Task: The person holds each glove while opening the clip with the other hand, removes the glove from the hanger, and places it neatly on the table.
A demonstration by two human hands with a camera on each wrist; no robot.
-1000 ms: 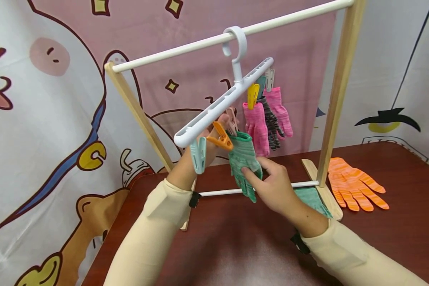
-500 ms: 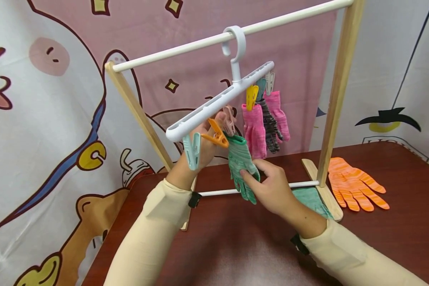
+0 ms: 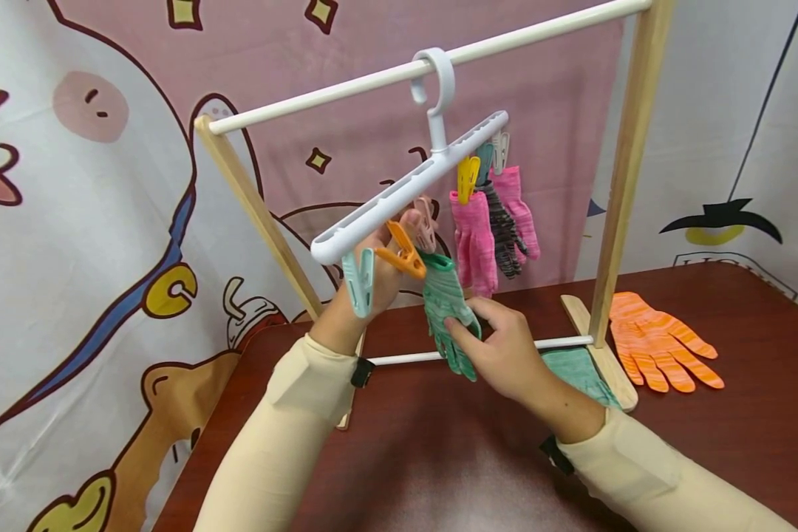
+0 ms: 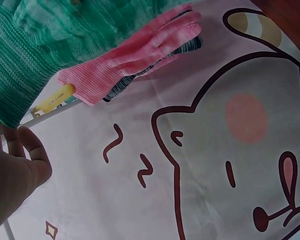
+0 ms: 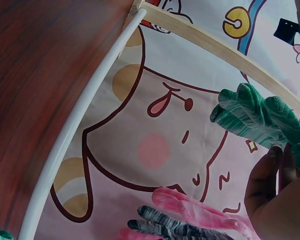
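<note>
A green glove (image 3: pixel 448 310) hangs cuff up below the white hanger (image 3: pixel 386 207). My right hand (image 3: pixel 508 347) pinches its finger end, with the thumb in front. My left hand (image 3: pixel 387 277) is under the hanger's near half, its fingertips at a pink clothespin (image 3: pixel 425 225) just above the glove's cuff. An orange clothespin (image 3: pixel 402 255) hides part of that hand. A mint clothespin (image 3: pixel 359 284) hangs at the near end. In the left wrist view the green glove (image 4: pixel 75 45) covers the clothespin and lies beside the fingers of the left hand (image 4: pixel 17 175).
Farther along the hanger, a yellow clothespin (image 3: pixel 468 179) and others hold pink gloves (image 3: pixel 473 244) and a dark striped glove (image 3: pixel 503 229). A rack's white rod (image 3: pixel 539 37) carries the hanger. On the table (image 3: pixel 738 458) lie an orange glove (image 3: pixel 661 343) and another green glove (image 3: pixel 578 373).
The hanger's near end has swung slightly left and down, and the clothespins with it. Both hands and the green glove have shifted a little left; their holds look the same.
</note>
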